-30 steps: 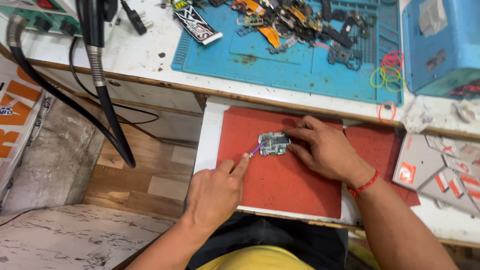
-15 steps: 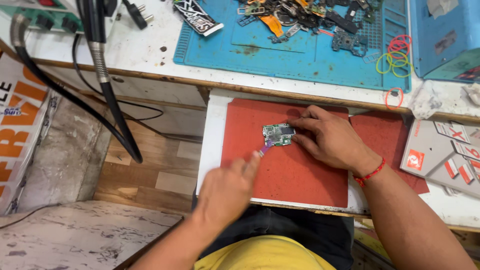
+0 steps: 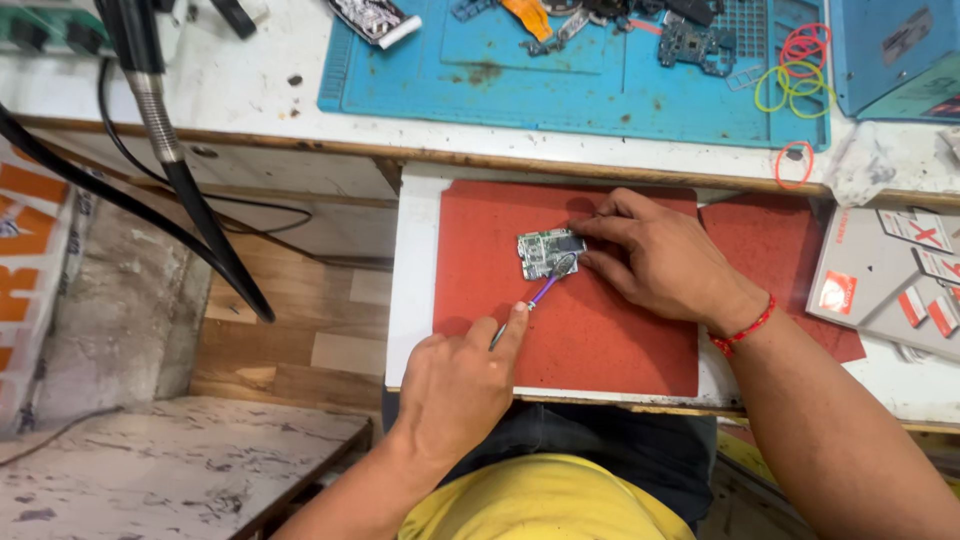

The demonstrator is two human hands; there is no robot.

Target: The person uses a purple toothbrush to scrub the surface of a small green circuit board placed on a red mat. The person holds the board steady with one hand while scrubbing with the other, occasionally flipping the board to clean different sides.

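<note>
Hands [image 3: 672,262] work circuit board [image 3: 548,252]

We look down on a worn white bench [image 3: 250,95]. Below its edge lies a wood-plank floor [image 3: 300,330], beside that a marbled slab [image 3: 150,460], perhaps a low table, and left stands grey wall [image 3: 110,290].

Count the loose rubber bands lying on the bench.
5, as far as I can tell: two red rubber bands overlapping near the blue mat's top right corner, two yellow-green rubber bands just below them, and one red band alone on the white benchtop. Overlaps may hide more.
</note>
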